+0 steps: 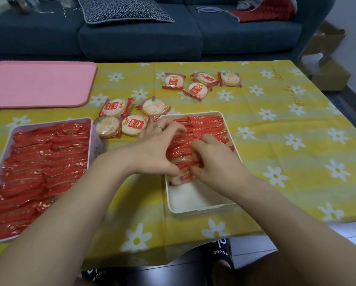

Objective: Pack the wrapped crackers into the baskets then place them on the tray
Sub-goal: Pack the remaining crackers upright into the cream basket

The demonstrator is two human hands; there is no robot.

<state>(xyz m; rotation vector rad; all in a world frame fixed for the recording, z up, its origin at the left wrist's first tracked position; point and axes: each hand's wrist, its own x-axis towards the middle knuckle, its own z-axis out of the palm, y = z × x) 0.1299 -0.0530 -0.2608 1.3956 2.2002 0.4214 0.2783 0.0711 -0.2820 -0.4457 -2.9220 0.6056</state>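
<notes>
left hand (159,150) | right hand (212,159) | both hands curled, gripping wrapped crackers (185,145) in white basket (193,205)

Loose wrapped crackers (113,108) on table: red label on each pack face, white characters too small to read; digits resembling "1512" show upside down on a few, uncertain. Yellow logo at label end, illegible. Black slipper (218,252) under table edge: white letters, apparently "POUES" seen inverted, partly cut off. Gold script along yellow floral tablecloth (286,87) near right edge, unreadable.
</notes>
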